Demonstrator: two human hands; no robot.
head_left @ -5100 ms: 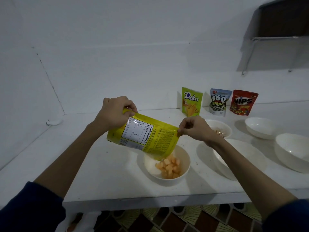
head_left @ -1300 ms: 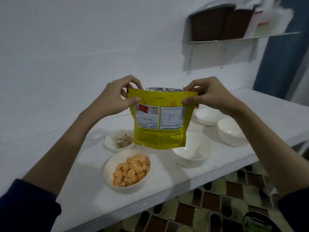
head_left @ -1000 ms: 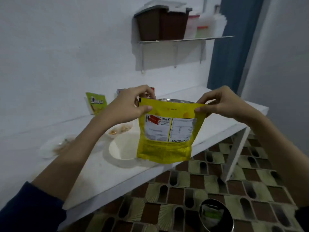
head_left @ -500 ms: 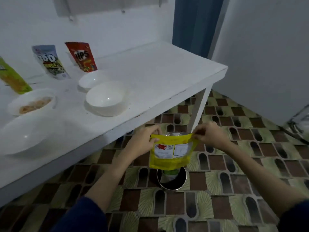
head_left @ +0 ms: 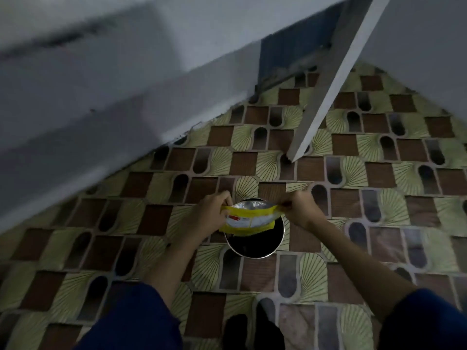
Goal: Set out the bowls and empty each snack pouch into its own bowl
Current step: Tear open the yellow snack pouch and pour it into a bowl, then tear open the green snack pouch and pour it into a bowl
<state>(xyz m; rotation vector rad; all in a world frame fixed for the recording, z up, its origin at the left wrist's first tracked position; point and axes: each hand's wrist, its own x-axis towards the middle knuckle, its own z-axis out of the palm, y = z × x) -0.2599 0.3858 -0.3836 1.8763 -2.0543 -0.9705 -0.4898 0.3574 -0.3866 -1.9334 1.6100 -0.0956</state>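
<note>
Head view looks almost straight down, and I see 2 bare forearms reaching forward from dark blue sleeves (head_left: 131, 322). The left hand (head_left: 211, 214) pinches the left top corner of the crinkled yellow foil snack pouch (head_left: 249, 219), fingers curled around the edge. The right hand (head_left: 300, 210) pinches the right top corner the same way. Between them the pouch mouth is pulled wide, silver lining showing, and its white label panel faces me. The pouch hangs directly above the round dark metal-rimmed bin (head_left: 255, 243) standing on the brown and green patterned tile floor (head_left: 379, 173). I cannot tell whether the pouch touches the rim. The white table edge (head_left: 101, 117) runs blurred across the upper left, with 1 slanted white leg (head_left: 326, 89) behind the bin.
</note>
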